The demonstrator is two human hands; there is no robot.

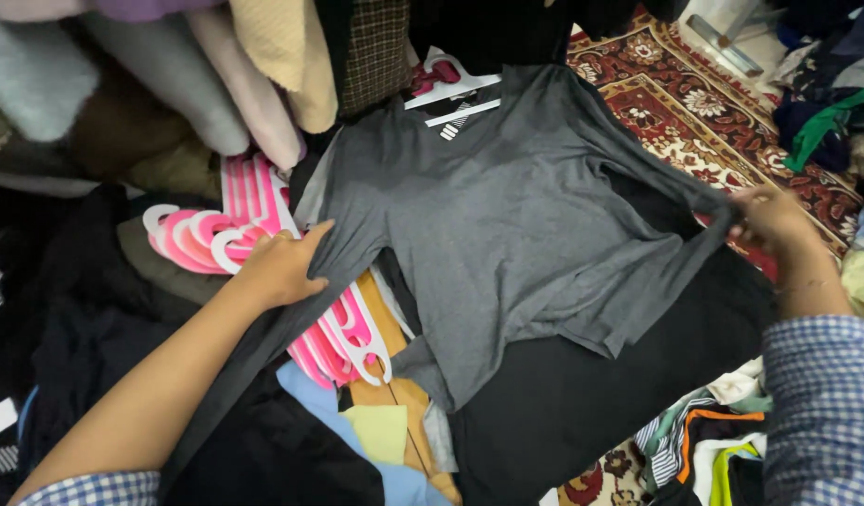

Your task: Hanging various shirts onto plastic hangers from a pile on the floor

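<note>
From the head camera, looking straight down: a grey long-sleeved shirt (507,225) was spread out flat on top of a black garment (600,394), right in the middle of a big mess of clothes on the floor. The left hand (282,267) had its fingers closed around the shirt's left sleeve, just next to a stack of pink and white hangers (263,234). The right hand (774,220) was pinching the end of the other sleeve and had it pulled out taut to the side, over by the edge of a red patterned carpet (694,112). Both forearms came in from the bottom corners, with blue checked cuffs showing.

A white hanger (455,94) poked out at the shirt's collar. Above that hung a row of folded fabrics, pale blue, pink, cream (282,56) and a dark plaid one. Under the shirt's lower hem I could make out a light blue piece and something tan. Bottom right there was a heap of striped and coloured clothes (703,440), and more dark stuff was piled on the left.
</note>
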